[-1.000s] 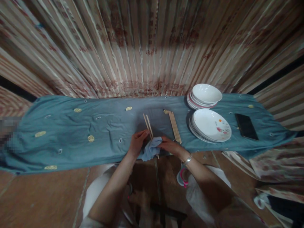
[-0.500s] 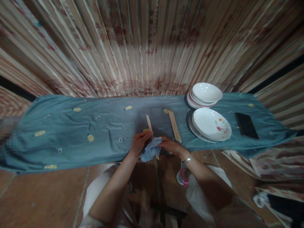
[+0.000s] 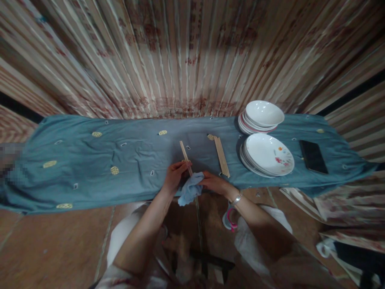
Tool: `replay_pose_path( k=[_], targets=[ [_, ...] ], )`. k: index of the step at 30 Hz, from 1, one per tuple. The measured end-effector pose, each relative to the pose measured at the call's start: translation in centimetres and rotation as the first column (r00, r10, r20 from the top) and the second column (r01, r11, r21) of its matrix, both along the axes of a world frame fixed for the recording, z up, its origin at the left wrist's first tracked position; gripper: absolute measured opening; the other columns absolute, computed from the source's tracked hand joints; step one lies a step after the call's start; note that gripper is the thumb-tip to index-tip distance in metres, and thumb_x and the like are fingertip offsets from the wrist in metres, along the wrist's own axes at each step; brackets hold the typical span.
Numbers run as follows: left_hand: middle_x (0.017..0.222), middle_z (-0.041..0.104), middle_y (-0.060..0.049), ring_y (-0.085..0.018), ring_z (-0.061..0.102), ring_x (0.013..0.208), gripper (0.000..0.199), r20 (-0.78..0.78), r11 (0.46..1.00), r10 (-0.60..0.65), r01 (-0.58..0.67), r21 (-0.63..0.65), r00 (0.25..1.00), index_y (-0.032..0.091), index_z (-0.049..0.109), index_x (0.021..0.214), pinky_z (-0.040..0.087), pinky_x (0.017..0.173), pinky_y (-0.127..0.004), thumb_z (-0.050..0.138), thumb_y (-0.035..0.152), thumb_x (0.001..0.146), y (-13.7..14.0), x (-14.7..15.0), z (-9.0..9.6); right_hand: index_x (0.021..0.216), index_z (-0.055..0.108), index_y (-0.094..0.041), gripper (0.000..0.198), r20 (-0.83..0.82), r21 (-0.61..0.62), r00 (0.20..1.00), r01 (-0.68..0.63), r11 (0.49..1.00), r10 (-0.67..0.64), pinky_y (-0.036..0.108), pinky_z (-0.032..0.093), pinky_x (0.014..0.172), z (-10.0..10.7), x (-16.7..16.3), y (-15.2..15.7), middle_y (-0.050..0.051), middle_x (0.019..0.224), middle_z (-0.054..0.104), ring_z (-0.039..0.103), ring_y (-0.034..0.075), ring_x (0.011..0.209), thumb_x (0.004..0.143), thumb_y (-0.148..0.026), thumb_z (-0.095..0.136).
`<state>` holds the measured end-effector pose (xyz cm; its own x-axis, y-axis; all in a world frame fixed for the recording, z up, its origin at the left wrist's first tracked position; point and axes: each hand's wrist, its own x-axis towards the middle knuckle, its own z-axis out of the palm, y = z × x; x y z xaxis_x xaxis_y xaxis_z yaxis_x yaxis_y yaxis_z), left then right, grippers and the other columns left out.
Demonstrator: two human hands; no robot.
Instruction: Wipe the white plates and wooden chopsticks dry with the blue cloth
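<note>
My left hand (image 3: 176, 175) is closed on a pair of light wooden chopsticks (image 3: 183, 150), which slant away from me above the table's front edge. My right hand (image 3: 215, 183) grips a crumpled light-blue cloth (image 3: 191, 190). The cloth wraps around the near part of the chopsticks and hides their lower ends. Just right of my hands, several more chopsticks (image 3: 221, 157) lie side by side on the blue-green tablecloth (image 3: 141, 156).
Right of the chopsticks stand a stack of flower-patterned plates (image 3: 267, 154) and, behind it, a stack of white bowls (image 3: 264, 113). A dark phone or tablet (image 3: 313, 156) lies farther right. A pleated curtain (image 3: 180, 60) hangs along the table's far side.
The held chopsticks have shifted slightly left, and their lower ends no longer show below the cloth. Both hands keep their holds. The view has tilted a little.
</note>
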<state>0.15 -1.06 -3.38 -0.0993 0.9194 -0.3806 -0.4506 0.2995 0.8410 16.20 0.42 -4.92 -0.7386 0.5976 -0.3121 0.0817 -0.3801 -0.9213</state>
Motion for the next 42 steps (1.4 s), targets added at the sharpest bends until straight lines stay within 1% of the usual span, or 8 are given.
replay_pose_path(
  k=[6, 11, 16, 23, 27, 31, 36, 42],
  targets=[
    [0.056, 0.059, 0.001, -0.003, 0.040, 0.048, 0.034, -0.023, 0.998, 0.031, -0.030, 0.051, 0.999, 0.013, 0.077, 0.069, 0.028, 0.046, -0.019, 0.088, 0.040, 0.050, 0.4, -1.0, 0.1, 0.071, 0.064, -0.015, 0.035, -0.035, 0.053, 0.996, -0.086, 0.995, 0.088, 0.023, 0.037, 0.061, 0.4, -0.1, -0.5, -0.004, 0.063, 0.057, 0.047, 0.009, 0.060, 0.078, -0.049, 0.069],
    [0.054, 0.058, 0.001, -0.004, 0.044, 0.049, 0.035, 0.002, 1.000, 0.008, -0.008, 0.029, 1.000, 0.014, 0.078, 0.072, 0.031, 0.047, -0.018, 0.089, 0.038, 0.050, 0.3, -0.9, -0.1, 0.069, 0.065, -0.014, 0.036, -0.010, 0.072, 0.995, -0.099, 0.992, 0.100, 0.024, 0.038, 0.064, 0.5, 0.1, -0.4, -0.002, 0.065, 0.059, 0.048, 0.011, 0.066, 0.077, -0.049, 0.068],
    [0.057, 0.061, 0.000, -0.004, 0.046, 0.049, 0.040, 0.022, 1.000, -0.030, 0.029, 0.009, 0.999, 0.012, 0.078, 0.074, 0.034, 0.047, -0.018, 0.090, 0.039, 0.047, 0.2, -0.8, -0.2, 0.070, 0.067, -0.014, 0.030, 0.025, 0.030, 0.999, -0.040, 0.999, 0.040, 0.023, 0.038, 0.064, 0.0, 0.3, -0.3, -0.003, 0.065, 0.060, 0.049, 0.011, 0.065, 0.074, -0.044, 0.070],
    [0.055, 0.062, -0.001, -0.006, 0.046, 0.048, 0.038, 0.034, 0.992, -0.124, 0.125, -0.029, 0.992, 0.013, 0.078, 0.073, 0.032, 0.046, -0.019, 0.089, 0.039, 0.048, -0.4, 0.1, 0.2, 0.068, 0.066, -0.017, 0.029, 0.058, -0.030, 0.986, 0.157, 0.987, -0.155, 0.026, 0.041, 0.064, -0.4, 0.0, 0.1, -0.004, 0.063, 0.059, 0.048, 0.011, 0.062, 0.069, -0.045, 0.075],
    [0.059, 0.066, -0.002, -0.009, 0.052, 0.053, 0.039, 0.026, 0.992, -0.108, 0.109, -0.061, 0.994, 0.014, 0.077, 0.067, 0.036, 0.049, -0.021, 0.090, 0.041, 0.043, -0.5, 0.4, 0.3, 0.069, 0.066, -0.020, 0.030, 0.066, -0.059, 0.978, 0.203, 0.977, -0.199, 0.026, 0.043, 0.065, -0.7, -0.4, 0.3, -0.004, 0.066, 0.061, 0.049, 0.011, 0.063, 0.068, -0.048, 0.076],
    [0.054, 0.061, 0.000, -0.007, 0.046, 0.049, 0.036, 0.002, 0.996, -0.066, 0.066, -0.055, 0.998, 0.014, 0.075, 0.065, 0.030, 0.046, -0.020, 0.090, 0.040, 0.045, -0.5, 0.2, 0.3, 0.071, 0.066, -0.020, 0.033, 0.065, -0.038, 0.983, 0.172, 0.984, -0.169, 0.026, 0.042, 0.066, -0.5, -0.6, 0.1, -0.002, 0.069, 0.062, 0.050, 0.013, 0.067, 0.068, -0.052, 0.074],
    [0.046, 0.049, 0.004, -0.004, 0.035, 0.044, 0.036, -0.023, 1.000, 0.002, -0.003, -0.024, 1.000, 0.013, 0.072, 0.060, 0.022, 0.044, -0.021, 0.091, 0.038, 0.043, -0.3, -0.3, 0.3, 0.065, 0.065, -0.017, 0.035, 0.055, 0.042, 0.997, 0.046, 0.998, -0.048, 0.026, 0.039, 0.067, 0.4, -0.5, -0.2, -0.003, 0.063, 0.059, 0.049, 0.013, 0.067, 0.069, -0.051, 0.071],
    [0.051, 0.054, 0.002, -0.003, 0.035, 0.045, 0.036, -0.067, 0.996, 0.083, -0.082, 0.017, 0.994, 0.014, 0.069, 0.056, 0.021, 0.043, -0.021, 0.091, 0.037, 0.040, 0.3, -0.8, 0.6, 0.058, 0.064, -0.016, 0.036, 0.082, 0.108, 0.996, -0.045, 0.993, 0.036, 0.026, 0.039, 0.068, 0.7, -0.5, -0.4, -0.004, 0.059, 0.059, 0.049, 0.012, 0.065, 0.068, -0.050, 0.070]
  ],
)
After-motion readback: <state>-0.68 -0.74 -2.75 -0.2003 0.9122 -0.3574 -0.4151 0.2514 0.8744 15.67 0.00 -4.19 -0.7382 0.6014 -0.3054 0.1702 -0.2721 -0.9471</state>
